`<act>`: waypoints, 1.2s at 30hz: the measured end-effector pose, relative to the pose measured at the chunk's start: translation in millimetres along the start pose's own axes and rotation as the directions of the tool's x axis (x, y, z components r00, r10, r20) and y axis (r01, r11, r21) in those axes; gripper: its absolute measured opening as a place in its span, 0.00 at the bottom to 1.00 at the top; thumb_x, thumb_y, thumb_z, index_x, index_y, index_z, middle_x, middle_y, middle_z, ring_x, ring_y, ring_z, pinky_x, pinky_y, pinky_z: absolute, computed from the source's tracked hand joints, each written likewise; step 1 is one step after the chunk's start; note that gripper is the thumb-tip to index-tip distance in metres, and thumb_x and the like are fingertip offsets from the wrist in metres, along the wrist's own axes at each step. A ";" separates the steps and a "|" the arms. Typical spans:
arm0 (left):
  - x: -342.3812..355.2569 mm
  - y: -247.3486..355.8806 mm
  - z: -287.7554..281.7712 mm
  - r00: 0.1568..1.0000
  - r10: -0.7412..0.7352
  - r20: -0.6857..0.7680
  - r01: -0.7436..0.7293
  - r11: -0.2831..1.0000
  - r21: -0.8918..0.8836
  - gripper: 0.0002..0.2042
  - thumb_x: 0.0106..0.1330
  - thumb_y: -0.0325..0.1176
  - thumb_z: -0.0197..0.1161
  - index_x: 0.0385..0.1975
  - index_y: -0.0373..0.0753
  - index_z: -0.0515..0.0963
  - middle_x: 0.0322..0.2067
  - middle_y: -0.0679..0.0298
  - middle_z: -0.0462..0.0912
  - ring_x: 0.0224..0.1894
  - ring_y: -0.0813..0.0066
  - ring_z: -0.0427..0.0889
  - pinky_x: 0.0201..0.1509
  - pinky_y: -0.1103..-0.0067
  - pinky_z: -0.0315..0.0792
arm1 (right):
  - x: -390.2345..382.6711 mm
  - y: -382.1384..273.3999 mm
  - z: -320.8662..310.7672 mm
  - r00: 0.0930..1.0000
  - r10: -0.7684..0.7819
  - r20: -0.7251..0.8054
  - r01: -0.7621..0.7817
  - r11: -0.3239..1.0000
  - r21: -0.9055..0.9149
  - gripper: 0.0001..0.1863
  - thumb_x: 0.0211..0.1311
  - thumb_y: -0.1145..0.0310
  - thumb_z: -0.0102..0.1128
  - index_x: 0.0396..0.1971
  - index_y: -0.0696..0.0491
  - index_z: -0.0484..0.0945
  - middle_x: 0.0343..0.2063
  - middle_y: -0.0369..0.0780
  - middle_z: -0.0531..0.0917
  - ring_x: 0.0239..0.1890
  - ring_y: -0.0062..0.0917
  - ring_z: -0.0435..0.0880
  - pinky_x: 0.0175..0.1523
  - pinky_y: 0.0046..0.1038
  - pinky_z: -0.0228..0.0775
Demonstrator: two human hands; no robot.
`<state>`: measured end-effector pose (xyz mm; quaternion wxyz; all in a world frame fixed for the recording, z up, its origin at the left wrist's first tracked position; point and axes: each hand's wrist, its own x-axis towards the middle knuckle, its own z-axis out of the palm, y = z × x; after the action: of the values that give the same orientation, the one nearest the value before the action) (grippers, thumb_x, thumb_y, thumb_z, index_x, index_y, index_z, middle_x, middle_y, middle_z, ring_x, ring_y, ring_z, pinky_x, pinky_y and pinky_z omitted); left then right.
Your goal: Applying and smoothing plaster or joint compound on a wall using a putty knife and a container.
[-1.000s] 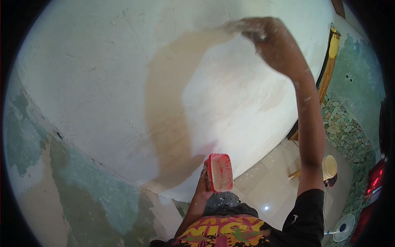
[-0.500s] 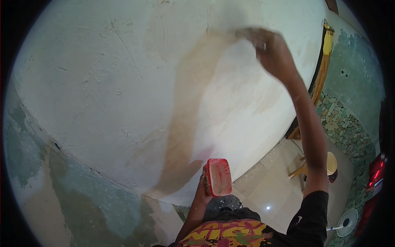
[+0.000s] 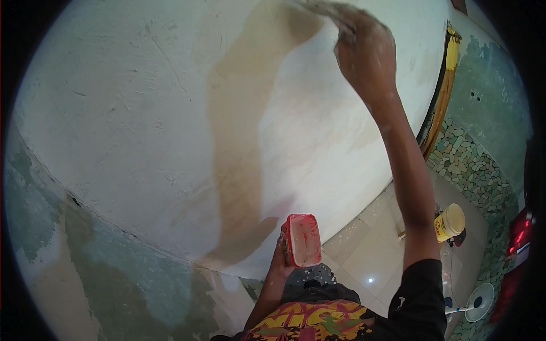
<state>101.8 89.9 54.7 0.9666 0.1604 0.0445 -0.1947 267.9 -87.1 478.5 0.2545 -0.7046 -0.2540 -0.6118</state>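
My right hand (image 3: 365,54) is raised to the upper wall, closed on a flat, putty-smeared tool, probably a scraper (image 3: 321,11), blurred at its end. The white, unevenly plastered wall (image 3: 136,125) fills most of the view, with the shadow of my arm on it. Low in front of me, my left hand (image 3: 278,256) grips a small red rectangular container (image 3: 304,238) smeared inside with pale filler.
Patchy green wall (image 3: 102,284) lies lower left. At right are a wooden frame (image 3: 443,102), stone mosaic (image 3: 466,159), a tiled floor (image 3: 358,267), a yellow-and-white bucket (image 3: 452,221) and a white fan (image 3: 479,301).
My right hand dipped slightly, then moved upward with the tool, and its shadow shifted. My left hand and the red container stay in nearly the same place.
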 end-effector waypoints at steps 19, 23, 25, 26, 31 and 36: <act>2.6 2.1 -8.9 0.999 -0.008 -0.032 0.006 0.998 -0.063 0.25 0.73 0.52 0.51 0.64 0.44 0.71 0.60 0.59 0.78 0.61 0.58 0.78 0.66 0.53 0.70 | -37.0 -100.9 15.8 0.988 -0.148 0.054 0.139 0.980 0.141 0.11 0.54 0.72 0.62 0.34 0.42 0.88 0.33 0.37 0.86 0.39 0.36 0.83 0.44 0.37 0.74; -0.4 5.1 3.1 0.995 -0.039 0.093 0.048 0.994 -0.101 0.26 0.73 0.53 0.52 0.64 0.45 0.71 0.61 0.59 0.77 0.62 0.58 0.77 0.67 0.52 0.69 | -16.6 -89.8 6.9 0.989 -0.121 0.081 0.105 0.978 0.180 0.13 0.53 0.72 0.63 0.38 0.43 0.88 0.32 0.39 0.86 0.39 0.36 0.83 0.44 0.39 0.75; 3.3 2.4 -4.4 0.999 -0.034 0.041 0.037 0.996 -0.081 0.26 0.73 0.53 0.52 0.65 0.46 0.71 0.61 0.60 0.77 0.62 0.57 0.77 0.67 0.52 0.69 | 27.7 -94.5 -17.7 0.998 -0.065 0.024 0.064 0.996 0.058 0.17 0.50 0.82 0.59 0.41 0.54 0.86 0.39 0.43 0.88 0.39 0.37 0.86 0.48 0.35 0.79; 4.1 1.3 -9.5 0.999 -0.029 -0.024 0.027 0.997 -0.068 0.26 0.73 0.54 0.52 0.65 0.46 0.71 0.61 0.60 0.77 0.62 0.57 0.77 0.67 0.52 0.69 | 50.0 -107.6 -31.9 0.993 0.072 0.095 -0.078 0.995 0.066 0.14 0.55 0.83 0.57 0.39 0.60 0.86 0.38 0.48 0.89 0.38 0.34 0.89 0.50 0.33 0.80; -1.0 0.8 1.9 0.985 -0.080 0.154 0.105 0.982 -0.160 0.26 0.73 0.53 0.52 0.65 0.46 0.71 0.61 0.60 0.77 0.62 0.58 0.77 0.67 0.52 0.69 | 9.1 -92.1 23.3 0.971 -0.238 0.019 0.236 0.970 0.053 0.13 0.49 0.76 0.60 0.35 0.46 0.86 0.36 0.40 0.86 0.39 0.39 0.84 0.45 0.40 0.76; -3.2 3.3 1.2 0.986 -0.089 0.140 0.110 0.982 -0.150 0.26 0.74 0.53 0.52 0.65 0.46 0.71 0.61 0.58 0.77 0.62 0.57 0.77 0.66 0.52 0.69 | -2.2 -94.7 5.3 0.937 -0.298 0.182 0.261 0.945 0.199 0.11 0.51 0.74 0.60 0.32 0.43 0.87 0.34 0.39 0.86 0.41 0.37 0.84 0.46 0.40 0.76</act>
<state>100.1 93.5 57.3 0.9661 0.0678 0.0033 -0.2490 208.2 -13.5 480.2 0.1961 -0.6972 -0.4289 -0.5399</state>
